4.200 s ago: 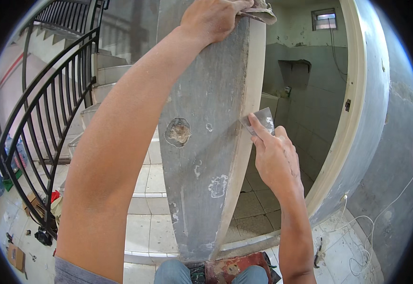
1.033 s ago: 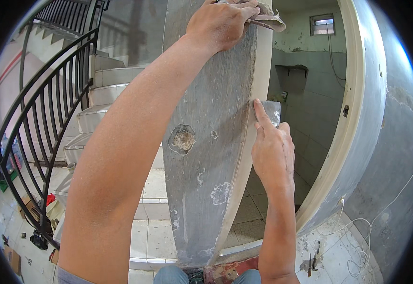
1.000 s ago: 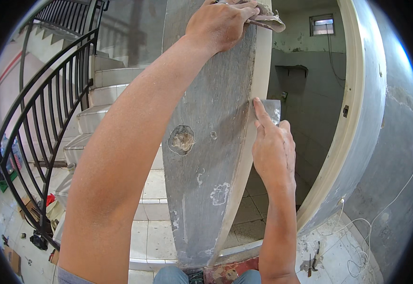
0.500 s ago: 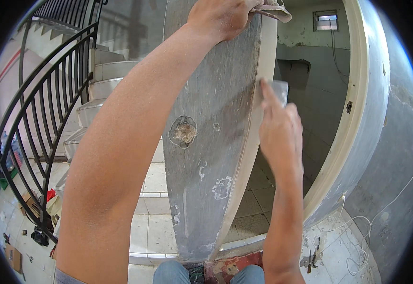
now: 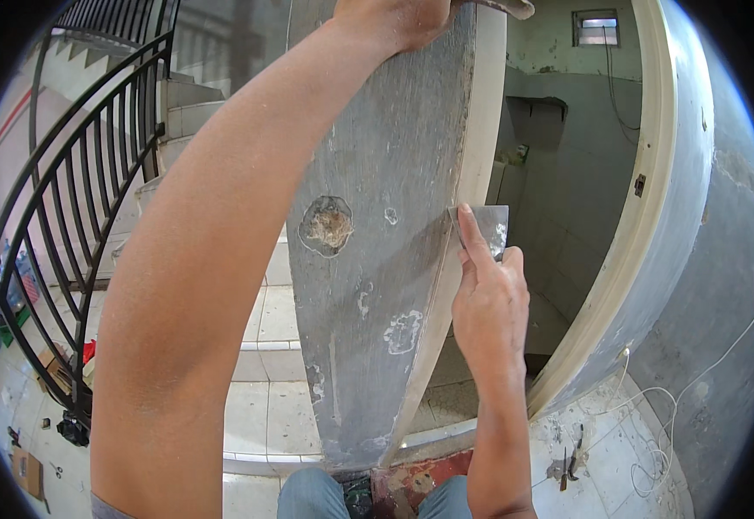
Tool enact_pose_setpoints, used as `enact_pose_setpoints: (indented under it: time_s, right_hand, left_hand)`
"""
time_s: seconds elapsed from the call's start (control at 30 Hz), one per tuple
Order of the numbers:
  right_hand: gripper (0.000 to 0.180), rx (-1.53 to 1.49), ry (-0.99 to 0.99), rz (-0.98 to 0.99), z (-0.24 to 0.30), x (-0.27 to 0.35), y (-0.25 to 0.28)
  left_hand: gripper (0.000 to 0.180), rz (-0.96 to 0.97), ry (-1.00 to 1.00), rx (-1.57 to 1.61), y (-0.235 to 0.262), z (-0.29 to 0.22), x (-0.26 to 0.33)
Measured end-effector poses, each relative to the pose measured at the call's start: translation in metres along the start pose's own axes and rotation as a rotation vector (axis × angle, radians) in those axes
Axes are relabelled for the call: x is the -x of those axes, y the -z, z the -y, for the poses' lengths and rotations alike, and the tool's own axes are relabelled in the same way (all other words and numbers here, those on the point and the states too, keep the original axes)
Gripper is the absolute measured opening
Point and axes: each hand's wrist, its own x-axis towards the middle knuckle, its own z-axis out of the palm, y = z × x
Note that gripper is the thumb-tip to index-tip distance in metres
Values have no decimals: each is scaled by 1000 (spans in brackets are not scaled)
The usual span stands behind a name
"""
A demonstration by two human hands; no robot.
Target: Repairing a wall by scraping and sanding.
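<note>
My right hand (image 5: 493, 303) grips a putty knife (image 5: 491, 223), its index finger stretched along the flat metal blade. White filler marks the blade's right part. It lies across the cream door frame (image 5: 484, 112), where the frame meets the narrow grey wall (image 5: 377, 164). At the top edge my left hand (image 5: 407, 22) is closed around a flat piece crusted with putty (image 5: 515, 7), mostly cut off by the picture's edge. A rough round hole (image 5: 327, 227) and whitish filler patches (image 5: 404, 332) show on the grey wall.
A black stair railing (image 5: 74, 208) and white tiled steps (image 5: 264, 406) stand on the left. Right of the frame is a doorway into a small tiled room (image 5: 567, 182). Hand tools (image 5: 574, 458) and a white cable (image 5: 645, 467) lie on the floor at right.
My right hand has moved down the door frame with the putty knife, whose blade now shows flat and clear. My left hand sits slightly higher in view, its held piece more cut off.
</note>
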Motion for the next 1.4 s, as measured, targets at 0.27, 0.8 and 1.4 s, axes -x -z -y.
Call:
enact_pose_setpoints:
  time_s: [0.27, 0.8, 1.4]
  right_hand:
    - [62, 85, 46, -4, -16, 18, -11]
    - [59, 2, -123, 13, -21, 31, -18]
    - [60, 55, -148, -30, -6, 28, -17]
  left_hand:
    - [41, 41, 25, 18, 6, -12, 0]
    - [39, 7, 21, 59, -8, -19, -1]
    - [40, 32, 27, 18, 3, -15, 0]
